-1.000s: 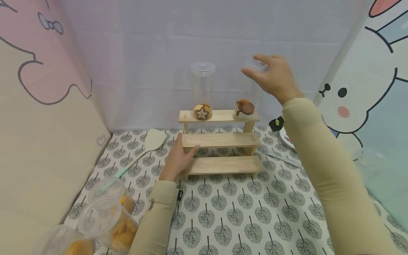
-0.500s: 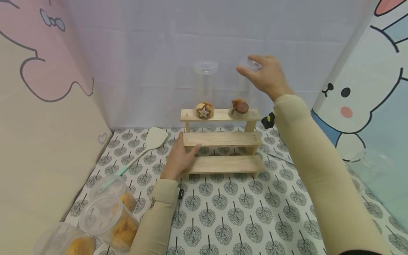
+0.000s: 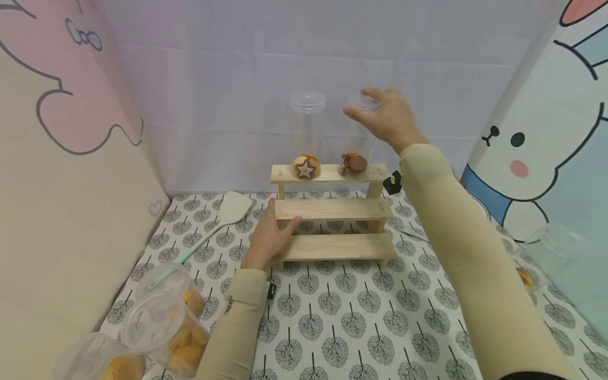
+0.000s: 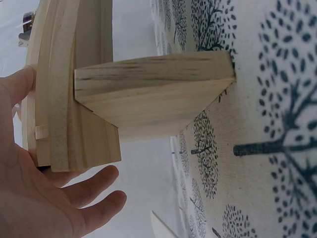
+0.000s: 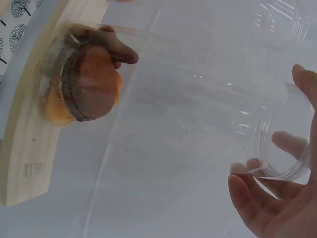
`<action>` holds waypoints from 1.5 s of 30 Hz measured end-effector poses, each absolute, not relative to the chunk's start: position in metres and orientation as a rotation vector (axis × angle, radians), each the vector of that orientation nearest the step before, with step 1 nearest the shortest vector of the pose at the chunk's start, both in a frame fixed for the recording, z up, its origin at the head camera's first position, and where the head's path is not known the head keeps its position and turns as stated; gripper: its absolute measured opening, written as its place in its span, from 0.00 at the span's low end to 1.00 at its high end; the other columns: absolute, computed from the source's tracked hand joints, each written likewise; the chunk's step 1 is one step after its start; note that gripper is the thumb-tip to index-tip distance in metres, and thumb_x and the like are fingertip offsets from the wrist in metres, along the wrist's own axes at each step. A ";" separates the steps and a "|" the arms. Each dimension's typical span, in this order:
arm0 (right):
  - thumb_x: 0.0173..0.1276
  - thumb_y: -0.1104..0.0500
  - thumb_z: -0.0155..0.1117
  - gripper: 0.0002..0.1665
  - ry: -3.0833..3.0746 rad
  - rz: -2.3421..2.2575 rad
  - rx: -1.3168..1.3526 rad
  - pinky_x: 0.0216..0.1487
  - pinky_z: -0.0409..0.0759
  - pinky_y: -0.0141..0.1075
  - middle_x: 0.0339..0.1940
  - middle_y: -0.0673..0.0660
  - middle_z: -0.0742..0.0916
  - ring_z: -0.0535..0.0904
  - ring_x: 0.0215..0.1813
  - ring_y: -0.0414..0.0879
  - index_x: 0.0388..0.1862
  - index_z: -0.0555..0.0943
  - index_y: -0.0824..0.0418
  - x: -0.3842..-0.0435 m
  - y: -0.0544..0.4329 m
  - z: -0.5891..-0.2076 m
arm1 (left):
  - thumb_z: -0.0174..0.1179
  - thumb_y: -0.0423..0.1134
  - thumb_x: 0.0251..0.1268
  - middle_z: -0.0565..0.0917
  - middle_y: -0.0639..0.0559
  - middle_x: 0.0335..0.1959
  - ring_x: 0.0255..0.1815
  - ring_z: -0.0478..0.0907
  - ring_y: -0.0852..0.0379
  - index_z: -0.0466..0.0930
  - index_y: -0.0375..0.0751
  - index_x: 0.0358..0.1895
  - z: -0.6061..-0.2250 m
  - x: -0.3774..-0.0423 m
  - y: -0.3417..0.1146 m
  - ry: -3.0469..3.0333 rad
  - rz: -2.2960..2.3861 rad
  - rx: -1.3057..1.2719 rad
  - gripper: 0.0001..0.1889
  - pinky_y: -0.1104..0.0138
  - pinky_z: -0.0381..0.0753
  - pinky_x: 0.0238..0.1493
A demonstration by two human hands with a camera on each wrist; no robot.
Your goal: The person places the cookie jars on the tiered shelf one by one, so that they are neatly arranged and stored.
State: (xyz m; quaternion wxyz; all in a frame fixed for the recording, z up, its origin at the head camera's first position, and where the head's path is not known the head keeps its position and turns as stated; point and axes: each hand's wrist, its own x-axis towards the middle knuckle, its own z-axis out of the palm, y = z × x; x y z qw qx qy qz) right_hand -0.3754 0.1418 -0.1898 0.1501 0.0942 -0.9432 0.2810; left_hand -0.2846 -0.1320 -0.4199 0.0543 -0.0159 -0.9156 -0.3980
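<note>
Standing upright toward the right end of the top step [image 3: 329, 172] of a wooden stand [image 3: 332, 209], a clear jar [image 5: 188, 106] contained brown and orange pieces [image 5: 89, 82]. The person's right grip [image 3: 388, 120] curled round the jar's upper rim, thumb and fingers apart on either side of it. The left grip [image 3: 268, 240] pinched the left end of the stand's middle step. Beside the clear jar stood a second jar [image 3: 306, 129] with a star-topped piece [image 3: 305, 168]. Across the tree-patterned bench [image 3: 328, 330] lay a spatula [image 3: 234, 208] to the left and a fork [image 3: 411, 231] to the right; three more jars [image 3: 153, 323] sat at the near left.
</note>
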 end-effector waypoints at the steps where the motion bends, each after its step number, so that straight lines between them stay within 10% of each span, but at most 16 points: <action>1: 0.60 0.22 0.58 0.52 -2.716 0.797 0.273 0.78 0.58 0.51 0.79 0.59 0.63 0.57 0.78 0.54 0.78 0.64 0.45 -0.375 0.141 -0.190 | 0.49 0.75 0.62 0.49 0.39 0.81 0.79 0.50 0.39 0.34 0.46 0.82 -0.420 -0.285 -0.132 -2.782 -1.207 -0.049 0.56 0.45 0.52 0.78; 30: 0.63 0.23 0.56 0.53 -2.758 0.752 0.284 0.77 0.59 0.56 0.79 0.62 0.62 0.57 0.78 0.58 0.80 0.60 0.46 -0.373 0.141 -0.187 | 0.49 0.74 0.63 0.50 0.38 0.80 0.79 0.52 0.38 0.34 0.44 0.82 -0.420 -0.288 -0.129 -2.767 -1.198 -0.073 0.56 0.46 0.52 0.78; 38: 0.59 0.23 0.61 0.61 -2.749 0.802 0.333 0.79 0.53 0.57 0.83 0.57 0.54 0.50 0.81 0.56 0.83 0.45 0.39 -0.371 0.148 -0.188 | 0.50 0.74 0.63 0.50 0.39 0.81 0.79 0.52 0.39 0.35 0.45 0.82 -0.422 -0.290 -0.130 -2.760 -1.208 -0.082 0.56 0.46 0.53 0.78; 45: 0.58 0.24 0.63 0.63 -2.729 0.869 0.381 0.71 0.65 0.61 0.82 0.55 0.57 0.63 0.75 0.59 0.81 0.38 0.32 -0.349 0.169 -0.187 | 0.49 0.75 0.62 0.50 0.39 0.81 0.79 0.52 0.39 0.35 0.45 0.82 -0.423 -0.291 -0.130 -2.760 -1.208 -0.088 0.56 0.45 0.53 0.78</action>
